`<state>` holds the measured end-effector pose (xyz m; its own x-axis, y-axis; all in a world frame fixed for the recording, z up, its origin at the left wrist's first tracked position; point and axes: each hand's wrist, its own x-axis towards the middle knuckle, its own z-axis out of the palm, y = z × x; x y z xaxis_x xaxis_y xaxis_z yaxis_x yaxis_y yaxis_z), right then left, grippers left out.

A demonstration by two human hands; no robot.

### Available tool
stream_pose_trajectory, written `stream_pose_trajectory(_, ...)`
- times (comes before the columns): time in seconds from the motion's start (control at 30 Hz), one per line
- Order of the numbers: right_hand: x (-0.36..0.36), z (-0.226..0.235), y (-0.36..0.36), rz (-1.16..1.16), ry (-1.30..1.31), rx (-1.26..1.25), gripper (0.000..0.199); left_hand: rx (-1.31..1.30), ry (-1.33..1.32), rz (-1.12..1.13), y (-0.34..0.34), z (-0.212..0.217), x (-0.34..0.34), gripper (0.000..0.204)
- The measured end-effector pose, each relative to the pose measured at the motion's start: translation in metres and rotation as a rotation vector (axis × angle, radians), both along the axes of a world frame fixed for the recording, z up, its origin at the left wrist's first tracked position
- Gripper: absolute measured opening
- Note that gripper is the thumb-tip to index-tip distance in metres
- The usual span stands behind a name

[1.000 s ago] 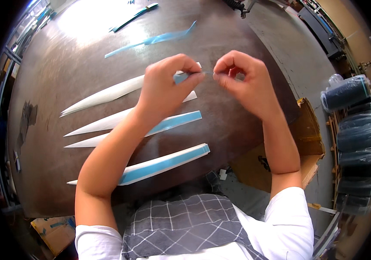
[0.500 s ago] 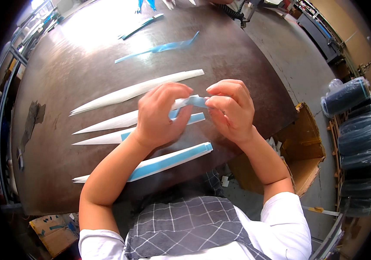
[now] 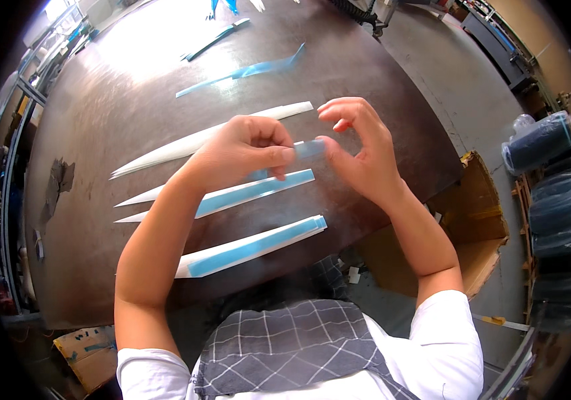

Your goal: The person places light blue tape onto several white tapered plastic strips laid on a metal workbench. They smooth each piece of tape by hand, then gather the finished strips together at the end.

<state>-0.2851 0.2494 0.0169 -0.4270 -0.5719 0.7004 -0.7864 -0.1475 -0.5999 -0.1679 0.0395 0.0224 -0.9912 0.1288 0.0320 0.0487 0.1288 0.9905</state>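
Left hand: The left hand (image 3: 252,150) pinches a short, smooth length of pale blue strip (image 3: 309,149) between thumb and curled fingers, above the table.
Right hand: The right hand (image 3: 363,150) is spread, fingers bent and parted from a thumb at the strip's free end; whether they touch, one cannot tell.
White blades: Below the left hand lie two slender, tapering pieces, a middle piece (image 3: 259,193) and a near piece (image 3: 252,249), each faced with a flat, glossy blue band. Beyond them, an all-white piece (image 3: 179,148) narrows to a point at left.
Tabletop: The brown table (image 3: 392,87) gleams under glare; a crinkled, translucent blue ribbon (image 3: 249,71) rests farther back.
Floor: A brown cardboard box (image 3: 482,233) gapes beside rolls in clear, wrinkled plastic (image 3: 552,200).
Clothing: A dark apron (image 3: 285,347) bears white grid lines.
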Motion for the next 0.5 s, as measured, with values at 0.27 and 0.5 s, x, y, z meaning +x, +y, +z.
stream_pose_trajectory(0.27, -0.046, -0.039, 0.005, -0.003, -0.142, 0.373, 0.006, -0.343, -0.37, 0.27, -0.017, 0.015, 0.006, 0.018)
stream_pose_trajectory(0.5, -0.05, -0.046, 0.01, -0.004, -0.118, 0.416, 0.005, -0.318, -0.495, 0.239, 0.013, -0.003, -0.034, 0.021)
